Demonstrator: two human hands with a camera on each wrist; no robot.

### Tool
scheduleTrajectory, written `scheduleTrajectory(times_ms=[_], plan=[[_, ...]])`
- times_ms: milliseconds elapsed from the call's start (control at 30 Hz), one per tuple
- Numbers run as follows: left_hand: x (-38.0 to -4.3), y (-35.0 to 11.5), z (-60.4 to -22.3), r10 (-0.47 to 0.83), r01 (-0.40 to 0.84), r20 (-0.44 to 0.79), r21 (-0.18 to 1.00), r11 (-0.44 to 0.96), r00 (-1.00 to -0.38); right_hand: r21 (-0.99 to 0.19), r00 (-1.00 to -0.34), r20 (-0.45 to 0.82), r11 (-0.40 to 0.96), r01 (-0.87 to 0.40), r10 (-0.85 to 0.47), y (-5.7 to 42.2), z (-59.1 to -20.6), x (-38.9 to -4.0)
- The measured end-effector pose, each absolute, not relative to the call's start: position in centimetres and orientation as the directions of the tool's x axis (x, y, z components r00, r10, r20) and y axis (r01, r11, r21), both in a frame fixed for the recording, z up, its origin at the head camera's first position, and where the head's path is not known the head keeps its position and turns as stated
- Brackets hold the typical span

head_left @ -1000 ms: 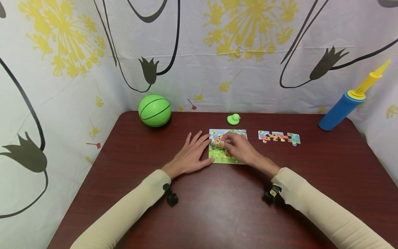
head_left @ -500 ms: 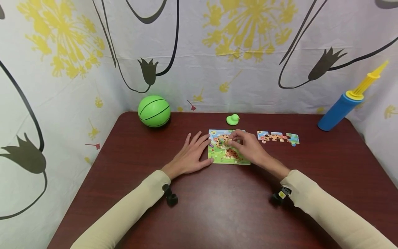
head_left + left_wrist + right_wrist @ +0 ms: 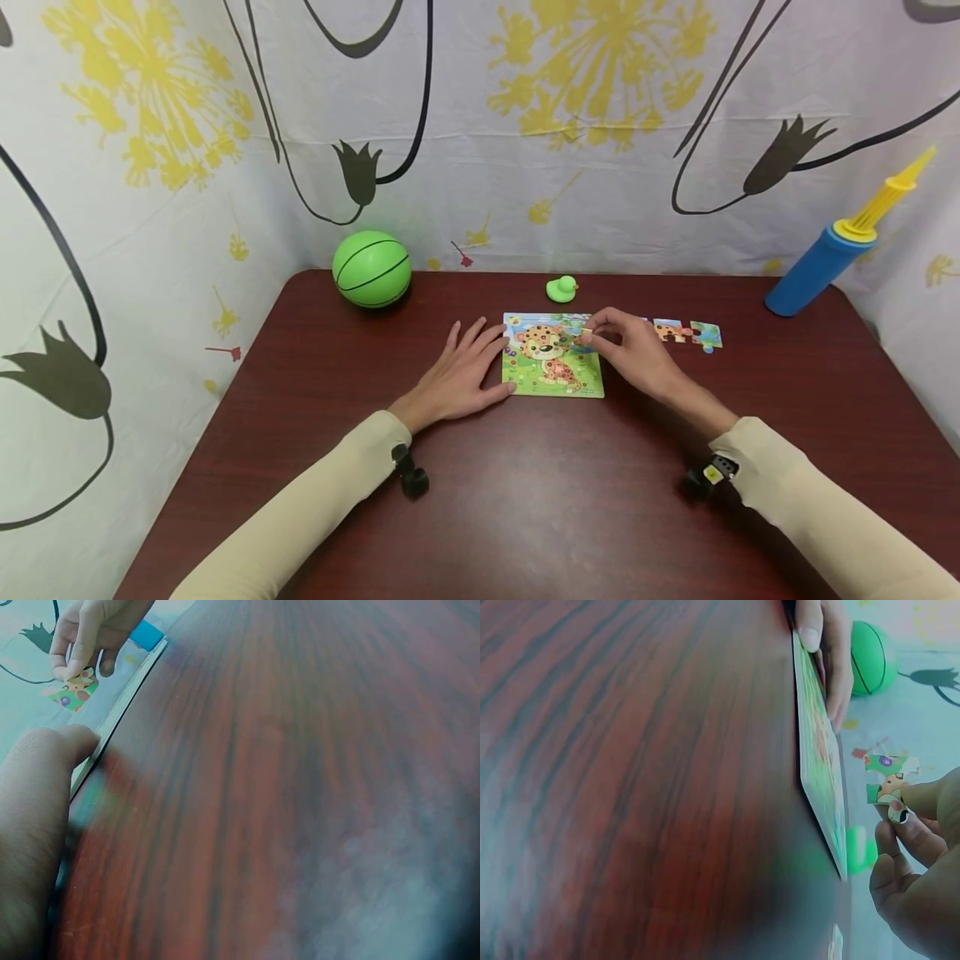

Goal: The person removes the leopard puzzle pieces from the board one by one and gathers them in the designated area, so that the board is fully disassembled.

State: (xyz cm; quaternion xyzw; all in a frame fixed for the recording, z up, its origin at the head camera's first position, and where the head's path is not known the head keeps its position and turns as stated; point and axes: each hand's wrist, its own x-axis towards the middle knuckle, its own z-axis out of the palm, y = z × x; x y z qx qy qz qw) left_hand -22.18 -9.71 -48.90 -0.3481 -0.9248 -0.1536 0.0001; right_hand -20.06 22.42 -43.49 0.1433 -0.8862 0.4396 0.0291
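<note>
A puzzle board (image 3: pixel 555 354) with a spotted leopard cub on green grass lies on the table. My left hand (image 3: pixel 468 367) rests at its left edge, fingers spread and straight, thumb at the lower left corner. With thumb and fingertips my right hand (image 3: pixel 633 346) pinches a jigsaw piece (image 3: pixel 889 780), raised over the board's upper right part. That piece shows green, a purple spot and part of the cub; the fingers cover some of it. Right of the board lie joined jigsaw pieces (image 3: pixel 670 330), partly hidden behind my right hand.
Behind the board sits a green rubber duck (image 3: pixel 562 289). A green ball (image 3: pixel 372 269) stands at the back left of the table. At the back right a blue and yellow hand pump (image 3: pixel 821 267) leans. Patterned cloth (image 3: pixel 480 167) hangs behind the table.
My right hand has moved to the right with the jigsaw piece, from over the cub to the board's upper right, uncovering the cub picture. My left hand has stayed in place.
</note>
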Motion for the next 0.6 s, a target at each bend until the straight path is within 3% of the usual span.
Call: scheduleTrajectory(times_ms=[600], plan=[[-22.2,-9.7,-48.8,0.649,0.648,0.103,0.282,0.708,-0.754,-0.707,-0.961,0.236,0.654,-0.27,-0.142,26.9,-43.9,-19.4]])
